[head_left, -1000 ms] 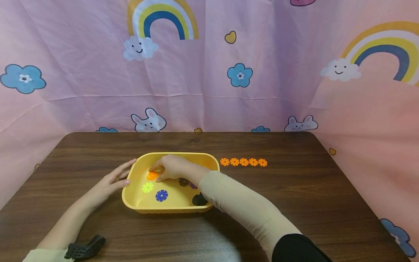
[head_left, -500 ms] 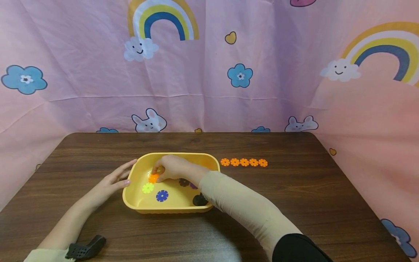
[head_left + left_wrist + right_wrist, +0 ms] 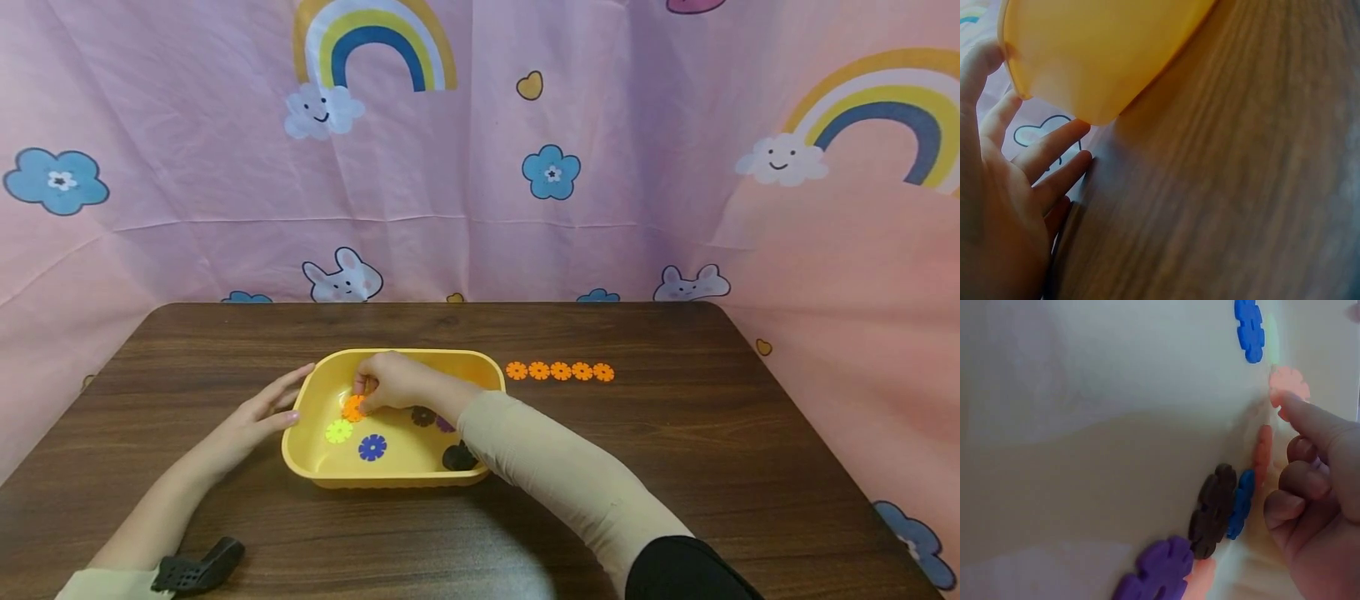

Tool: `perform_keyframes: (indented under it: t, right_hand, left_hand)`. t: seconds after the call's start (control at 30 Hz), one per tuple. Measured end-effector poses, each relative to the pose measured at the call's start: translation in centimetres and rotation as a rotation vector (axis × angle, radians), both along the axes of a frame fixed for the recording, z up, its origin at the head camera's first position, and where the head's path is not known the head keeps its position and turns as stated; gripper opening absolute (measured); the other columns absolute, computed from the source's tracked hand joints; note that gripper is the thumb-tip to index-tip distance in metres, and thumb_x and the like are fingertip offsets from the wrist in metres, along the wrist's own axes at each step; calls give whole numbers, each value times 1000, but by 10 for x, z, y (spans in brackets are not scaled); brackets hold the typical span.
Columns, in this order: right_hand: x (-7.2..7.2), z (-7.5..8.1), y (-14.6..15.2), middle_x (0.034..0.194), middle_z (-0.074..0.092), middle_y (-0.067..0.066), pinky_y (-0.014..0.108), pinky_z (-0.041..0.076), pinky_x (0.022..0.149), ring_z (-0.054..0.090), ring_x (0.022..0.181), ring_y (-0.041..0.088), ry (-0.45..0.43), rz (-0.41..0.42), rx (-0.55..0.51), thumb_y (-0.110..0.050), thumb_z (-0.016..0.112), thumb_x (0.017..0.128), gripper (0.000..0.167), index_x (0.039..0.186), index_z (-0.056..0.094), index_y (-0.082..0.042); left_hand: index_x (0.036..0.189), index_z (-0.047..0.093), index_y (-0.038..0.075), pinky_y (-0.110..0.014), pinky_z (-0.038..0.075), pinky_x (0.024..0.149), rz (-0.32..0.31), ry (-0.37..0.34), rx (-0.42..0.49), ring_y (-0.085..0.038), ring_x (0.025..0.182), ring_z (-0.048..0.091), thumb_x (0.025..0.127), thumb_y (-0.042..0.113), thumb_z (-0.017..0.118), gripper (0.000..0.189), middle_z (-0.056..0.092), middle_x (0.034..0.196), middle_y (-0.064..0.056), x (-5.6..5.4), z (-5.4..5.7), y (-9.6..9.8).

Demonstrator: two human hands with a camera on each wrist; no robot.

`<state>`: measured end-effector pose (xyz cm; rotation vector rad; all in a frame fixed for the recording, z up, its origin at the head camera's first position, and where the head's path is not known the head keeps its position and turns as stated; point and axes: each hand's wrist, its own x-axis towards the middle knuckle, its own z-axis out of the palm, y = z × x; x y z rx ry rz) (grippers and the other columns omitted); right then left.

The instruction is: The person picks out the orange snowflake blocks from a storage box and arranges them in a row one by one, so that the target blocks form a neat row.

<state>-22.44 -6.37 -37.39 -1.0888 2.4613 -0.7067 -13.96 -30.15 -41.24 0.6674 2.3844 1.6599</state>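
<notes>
In the head view, my right hand (image 3: pixel 397 382) reaches into a yellow plastic tub (image 3: pixel 390 478) and pinches an orange interlocking disc (image 3: pixel 353 408) that stands tilted up. The right wrist view shows the thumb on that disc's face (image 3: pixel 1289 386); the fingers behind are partly hidden. My left hand (image 3: pixel 255 421) touches the tub's left end with spread, mostly straight fingers. Near the pinched disc lie a yellow-green disc (image 3: pixel 339 431) and a blue disc (image 3: pixel 372 447). A brown disc (image 3: pixel 1213 512), a purple disc (image 3: pixel 1157 572) and a second blue disc (image 3: pixel 1241 503) lie closer to the wrist.
A row of several orange discs (image 3: pixel 561 371) lies on the wooden table (image 3: pixel 675 450), right of the tub. Dark discs (image 3: pixel 459 457) sit in the tub's near right corner, partly under the sleeve. A patterned pink cloth (image 3: pixel 465 167) hangs behind the table.
The orange disc has shifted slightly right and tipped up between my right thumb and fingers; before, it lay flat on the tub floor. My left hand stays in place.
</notes>
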Motion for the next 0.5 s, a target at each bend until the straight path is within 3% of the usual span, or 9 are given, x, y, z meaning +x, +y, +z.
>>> perform_keyframes:
  t: [0.23,0.5]
  right_hand:
    - [-2,1,1,67,55,-3,16,41,55,48,59,6,-77,-1,-96,-13,71,88,10,82,64,-7]
    - [0,20,8,65,54,-3,17,38,54,46,58,8,-72,-31,-157,-18,72,88,12,81,67,-9]
  left_hand:
    - [153,20,9,-21,43,88,-17,2,8,1,118,48,101,7,44,58,32,143,-35,-1,-2,-2]
    - [153,20,9,-21,42,89,-7,1,3,4,119,46,101,8,45,58,30,144,-35,-2,-4,-2]
